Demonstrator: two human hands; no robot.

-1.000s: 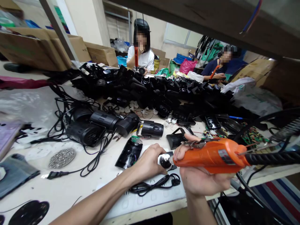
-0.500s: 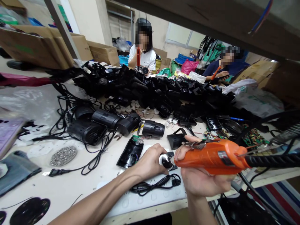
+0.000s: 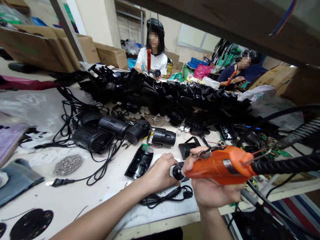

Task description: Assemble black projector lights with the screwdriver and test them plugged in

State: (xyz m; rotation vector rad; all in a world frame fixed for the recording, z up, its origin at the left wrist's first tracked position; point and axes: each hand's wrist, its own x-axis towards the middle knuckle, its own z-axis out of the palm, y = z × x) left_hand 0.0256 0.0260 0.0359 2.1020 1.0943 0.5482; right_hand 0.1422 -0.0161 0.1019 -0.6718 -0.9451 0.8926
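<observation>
My right hand (image 3: 212, 195) is wrapped round an orange electric screwdriver (image 3: 220, 165), which lies almost level with its nose pointing left. My left hand (image 3: 162, 171) is closed round a small part with a white rim and a shiny dark round middle (image 3: 178, 172). The screwdriver's nose meets this part; the bit's tip cannot be made out. Just below the left hand, a bundled black power cord (image 3: 162, 199) lies on a white pad (image 3: 155, 216). An open black housing (image 3: 139, 161) with a green board and wires sits left of the left hand.
Assembled black cylindrical units (image 3: 92, 138) with cords stand at left, near a dish of screws (image 3: 68, 165). A heap of black housings (image 3: 160, 93) spans the table's back. Overhead runs a shelf (image 3: 225, 26). Two people work beyond the heap. The screwdriver's thick cable (image 3: 285, 165) leads right.
The screwdriver's rear end has swung slightly left and its cable has shifted, while my left hand stays in place. Across the table, one person's raised hand has come down to the heap.
</observation>
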